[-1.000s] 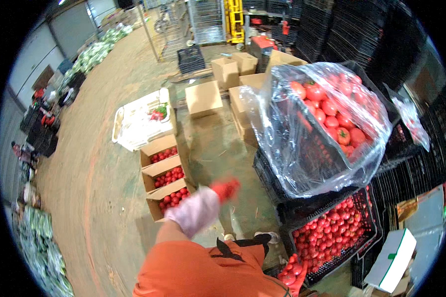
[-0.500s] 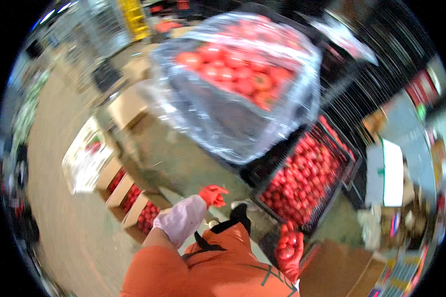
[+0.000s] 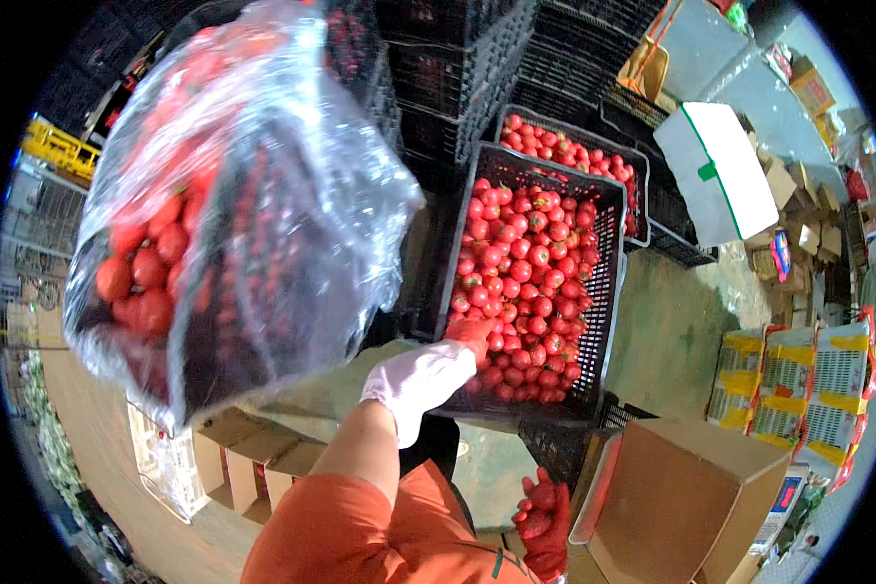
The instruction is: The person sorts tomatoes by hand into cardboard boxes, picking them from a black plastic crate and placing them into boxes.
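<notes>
A black plastic crate (image 3: pixel 613 292) is heaped with small red tomatoes (image 3: pixel 530 277), some with green stem tops. My left hand (image 3: pixel 470 337), in a red glove below a pale sleeve cover, reaches into the near left part of the heap. Its fingertips are lost among the fruit, so its grip does not show. Low in front of my body, my right hand (image 3: pixel 543 516), red-gloved too, has its fingers curled upward around small tomatoes (image 3: pixel 528 523); glove and fruit nearly match in colour.
Clear plastic film (image 3: pixel 302 224) covers larger tomatoes (image 3: pixel 151 268) in a container at left. Behind the crate are a second tomato crate (image 3: pixel 642 190) and stacked black crates (image 3: pixel 438 88). A cardboard box (image 3: pixel 672 496) stands at right, a white foam box (image 3: pixel 715 175) beyond. Open cartons (image 3: pixel 253 457) sit lower left.
My view has swung right. My left hand has gone from beside my body into the crate's tomatoes. My right hand stays low, still curled around its tomatoes.
</notes>
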Available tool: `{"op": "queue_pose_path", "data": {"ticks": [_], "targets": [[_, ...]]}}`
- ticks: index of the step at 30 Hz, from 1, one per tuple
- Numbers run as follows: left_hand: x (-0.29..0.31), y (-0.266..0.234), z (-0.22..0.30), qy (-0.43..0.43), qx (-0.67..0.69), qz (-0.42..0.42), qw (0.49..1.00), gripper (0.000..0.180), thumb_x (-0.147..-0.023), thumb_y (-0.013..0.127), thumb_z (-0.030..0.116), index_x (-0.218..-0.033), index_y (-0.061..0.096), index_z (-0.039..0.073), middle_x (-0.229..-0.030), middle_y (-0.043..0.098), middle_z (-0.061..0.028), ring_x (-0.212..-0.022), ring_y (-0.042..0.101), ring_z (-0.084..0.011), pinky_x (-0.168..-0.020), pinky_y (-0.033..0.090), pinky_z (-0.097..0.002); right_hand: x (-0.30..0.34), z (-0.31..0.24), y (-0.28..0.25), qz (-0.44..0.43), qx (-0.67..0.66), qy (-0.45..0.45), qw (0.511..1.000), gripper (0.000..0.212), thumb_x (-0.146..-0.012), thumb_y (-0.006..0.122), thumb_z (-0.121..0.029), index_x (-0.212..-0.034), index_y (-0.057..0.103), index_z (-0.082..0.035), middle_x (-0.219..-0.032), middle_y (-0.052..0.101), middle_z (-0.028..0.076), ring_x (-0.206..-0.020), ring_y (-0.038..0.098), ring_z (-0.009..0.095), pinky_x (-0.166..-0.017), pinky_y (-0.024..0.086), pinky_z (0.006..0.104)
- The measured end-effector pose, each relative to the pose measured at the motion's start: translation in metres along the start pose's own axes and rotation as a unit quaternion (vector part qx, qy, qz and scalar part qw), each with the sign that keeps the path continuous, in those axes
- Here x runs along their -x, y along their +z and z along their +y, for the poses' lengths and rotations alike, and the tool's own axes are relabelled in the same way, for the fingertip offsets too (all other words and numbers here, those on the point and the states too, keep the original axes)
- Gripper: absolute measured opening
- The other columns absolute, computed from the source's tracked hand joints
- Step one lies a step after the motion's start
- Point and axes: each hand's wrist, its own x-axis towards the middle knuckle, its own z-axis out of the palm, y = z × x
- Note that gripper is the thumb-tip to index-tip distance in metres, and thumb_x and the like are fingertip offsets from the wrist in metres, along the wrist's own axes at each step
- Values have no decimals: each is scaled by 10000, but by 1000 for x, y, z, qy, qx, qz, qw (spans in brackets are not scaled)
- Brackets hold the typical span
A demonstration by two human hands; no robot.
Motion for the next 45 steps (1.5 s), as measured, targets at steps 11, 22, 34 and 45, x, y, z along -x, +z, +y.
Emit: {"op": "queue_pose_path", "data": {"ticks": [11,22,34,45], "targets": [[-146,47,56,-67,-277,6,959,736,-777,696,456,-1339,401,83,-1188,544,-221,-994,590,-411,-742,516,-525,-75,-18,37,181,-107,-16,978,556,-970,462,-496,-1390,450,-131,-1226,600,137,-751,608,184,-643,516,340],[-102,-67,81,-84,565,-186,799,678,-800,750,320,-1357,449,77,-1208,596,-109,-985,613,-302,-862,506,-400,-99,-29,86,163,-8,-12,987,580,-952,494,-502,-1379,465,-111,-1220,601,141,-746,615,156,-633,525,309],[31,-113,240,107,544,-479,680,505,-891,659,275,-1305,500,34,-986,638,-123,-720,628,-142,-601,519,-277,-20,-90,242,144,268,-297,905,507,-955,425,-373,-1227,478,51,-937,657,166,-688,629,204,-523,421,248],[239,-32,476,641,195,-340,659,608,-771,685,331,-1271,500,38,-1080,618,-157,-995,582,-350,-883,449,-460,210,-128,154,491,335,-712,373,465,-997,484,-318,-1304,535,27,-1296,551,109,-1084,565,221,-936,457,341]]}}
